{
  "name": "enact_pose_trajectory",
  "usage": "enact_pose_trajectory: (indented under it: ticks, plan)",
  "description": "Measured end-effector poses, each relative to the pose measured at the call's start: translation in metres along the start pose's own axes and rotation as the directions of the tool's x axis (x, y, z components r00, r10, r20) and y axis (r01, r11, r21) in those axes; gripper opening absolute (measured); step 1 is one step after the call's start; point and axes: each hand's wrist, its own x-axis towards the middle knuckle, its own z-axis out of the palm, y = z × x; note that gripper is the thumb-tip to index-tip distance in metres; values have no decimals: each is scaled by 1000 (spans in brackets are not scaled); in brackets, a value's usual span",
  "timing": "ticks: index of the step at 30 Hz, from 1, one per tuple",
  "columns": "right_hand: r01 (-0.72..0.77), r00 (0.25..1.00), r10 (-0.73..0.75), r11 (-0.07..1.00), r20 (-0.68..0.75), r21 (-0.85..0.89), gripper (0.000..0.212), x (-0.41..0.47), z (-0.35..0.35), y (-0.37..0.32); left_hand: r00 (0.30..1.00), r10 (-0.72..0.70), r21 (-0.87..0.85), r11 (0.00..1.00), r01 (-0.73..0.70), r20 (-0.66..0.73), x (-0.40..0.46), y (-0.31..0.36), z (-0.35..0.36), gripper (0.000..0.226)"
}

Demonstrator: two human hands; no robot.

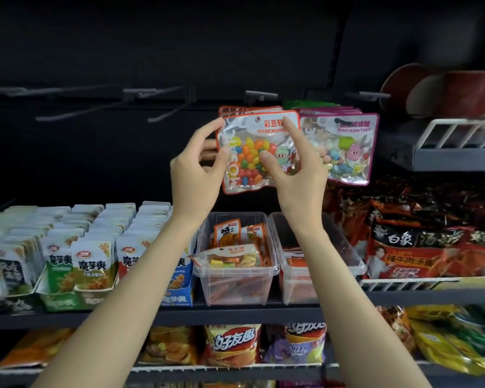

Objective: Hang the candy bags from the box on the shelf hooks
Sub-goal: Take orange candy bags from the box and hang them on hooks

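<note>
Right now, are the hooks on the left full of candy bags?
No, the hooks on the left are bare; bags hang only further right, like the jelly bean bag.

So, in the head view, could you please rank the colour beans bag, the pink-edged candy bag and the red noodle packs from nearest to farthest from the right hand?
1. colour beans bag: pinched by the right hand, at its left.
2. pink-edged candy bag: hanging just right of the hand.
3. red noodle packs: lower shelf, down to the right.

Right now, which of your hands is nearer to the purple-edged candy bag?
Right. The right hand is on the color beans bag, directly beside the purple-edged bag hanging at its right. The left hand grips the beans bag's far left edge.
</note>
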Motion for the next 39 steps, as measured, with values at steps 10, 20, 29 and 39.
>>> enact_pose_trajectory:
  ticks: [10,20,29,39]
  plan:
    - [90,995,-78,972,62,-216,58,-5,0,8,999,48,99,994,-48,-4,6,-15,-2,35]
    - [174,937,89,718,337,-673,82,35,22,20,942,-101,590,799,-114,319,54,-37,25,90]
    - [116,909,184,749,374,-652,71,37,34,25,957,-112,587,806,-69,266,68,-59,49,85]
    - [306,952,-301,934,57,-183,24,-20,12,-10,993,-115,-6,993,115,-12,-3,2,-4,20]
